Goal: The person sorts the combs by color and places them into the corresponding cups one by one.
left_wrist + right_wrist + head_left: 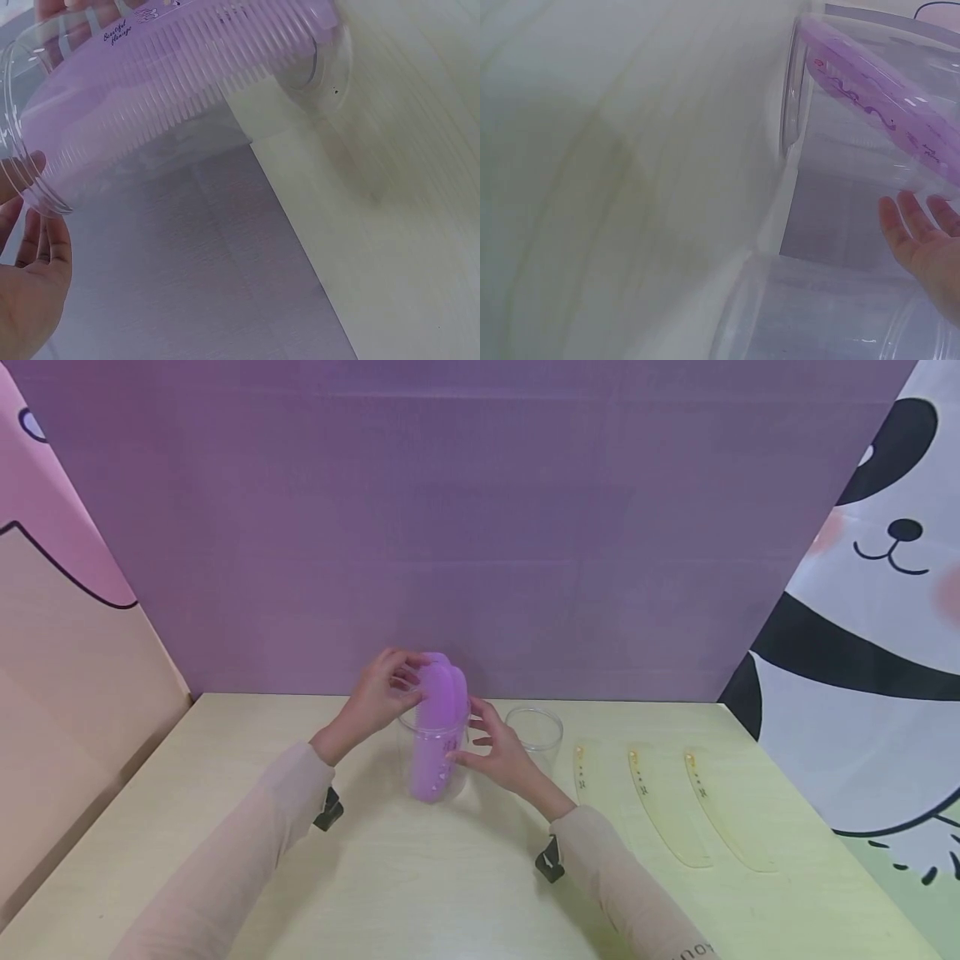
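Two purple combs [442, 718] stand together, leaning, inside a clear cup [405, 752]; their lower ends rest near its bottom. Fine teeth and printed lettering show on a comb [165, 60] in the left wrist view. My left hand [386, 689] is at the combs' upper ends above the rim, thumb and index finger pinching one at its left edge. My right hand [502, 756] is at the cup's right side, thumb in front and the other fingers beside the wall. In the right wrist view, the fingers [915, 217] are loosely spread close to the cup wall.
A second clear cup [534, 727] stands just behind my right hand. Several curved, translucent yellow combs [667, 810] lie in a row on the pale wooden table [420, 893], at the right. Behind the table rises a purple backdrop [480, 527].
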Available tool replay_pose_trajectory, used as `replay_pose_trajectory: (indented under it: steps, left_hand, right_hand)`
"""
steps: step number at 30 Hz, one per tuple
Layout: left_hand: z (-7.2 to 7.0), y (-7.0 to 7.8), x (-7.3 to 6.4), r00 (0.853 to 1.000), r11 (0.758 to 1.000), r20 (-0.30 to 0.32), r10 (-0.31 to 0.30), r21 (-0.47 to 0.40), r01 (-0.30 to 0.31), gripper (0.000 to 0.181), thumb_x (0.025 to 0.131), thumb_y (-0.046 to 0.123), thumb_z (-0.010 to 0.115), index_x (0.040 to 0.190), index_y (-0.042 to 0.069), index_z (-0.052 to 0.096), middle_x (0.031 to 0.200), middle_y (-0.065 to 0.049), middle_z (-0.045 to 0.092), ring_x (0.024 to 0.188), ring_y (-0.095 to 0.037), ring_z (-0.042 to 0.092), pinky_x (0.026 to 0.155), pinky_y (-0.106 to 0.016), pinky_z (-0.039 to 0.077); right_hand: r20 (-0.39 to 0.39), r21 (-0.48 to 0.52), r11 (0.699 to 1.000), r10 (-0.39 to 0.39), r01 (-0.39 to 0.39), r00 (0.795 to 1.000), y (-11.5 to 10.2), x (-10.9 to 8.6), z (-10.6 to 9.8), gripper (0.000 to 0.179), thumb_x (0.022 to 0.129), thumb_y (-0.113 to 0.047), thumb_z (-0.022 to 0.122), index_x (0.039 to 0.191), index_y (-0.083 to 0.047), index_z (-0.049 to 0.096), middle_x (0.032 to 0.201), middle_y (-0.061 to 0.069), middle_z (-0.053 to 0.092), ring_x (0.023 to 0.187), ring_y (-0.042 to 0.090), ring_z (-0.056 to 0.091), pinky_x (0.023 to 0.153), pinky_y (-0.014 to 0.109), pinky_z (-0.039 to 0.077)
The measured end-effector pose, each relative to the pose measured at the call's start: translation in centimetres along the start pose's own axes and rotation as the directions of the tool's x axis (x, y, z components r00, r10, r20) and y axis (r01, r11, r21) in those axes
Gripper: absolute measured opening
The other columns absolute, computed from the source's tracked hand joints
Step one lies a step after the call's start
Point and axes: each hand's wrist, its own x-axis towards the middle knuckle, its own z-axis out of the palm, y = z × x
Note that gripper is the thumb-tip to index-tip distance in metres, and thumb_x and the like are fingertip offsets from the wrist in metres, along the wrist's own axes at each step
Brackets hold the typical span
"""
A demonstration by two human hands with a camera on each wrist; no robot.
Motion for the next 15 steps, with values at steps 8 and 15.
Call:
replay_pose_trajectory:
  steps: [8,15]
  left_hand:
    - [-0.07,-0.04,-0.06,1.0,1.0,0.003,0.012,-0.016,-0.012,0.036,0.079,0.001,0.068,0.113,0.001,0.057,0.108,-0.016,0.053,0.094,-0.031,0.058,0.085,-0.047,0.051]
    - [-0.6,0.25,-0.23,1.0,1.0,-0.007,0.021,-0.006,-0.021,0.035,0.08,0.002,0.067,0.112,0.001,0.056,0.107,-0.016,0.053,0.094,-0.032,0.058,0.085,-0.047,0.051]
  right_hand:
    - [0.008,-0.007,1.0,0.016,-0.016,1.0,-0.14,0.12,-0.13,0.077,0.077,-0.007,0.071,0.14,0.0,0.026,0.142,0.021,0.036,0.122,0.039,0.045,0.091,0.054,0.046]
    - [0.005,-0.003,1.0,0.0,0.0,1.0,-0.64,0.4,-0.82,0.077,0.076,-0.003,0.071,0.138,0.003,0.026,0.142,0.023,0.034,0.122,0.04,0.044,0.091,0.057,0.044]
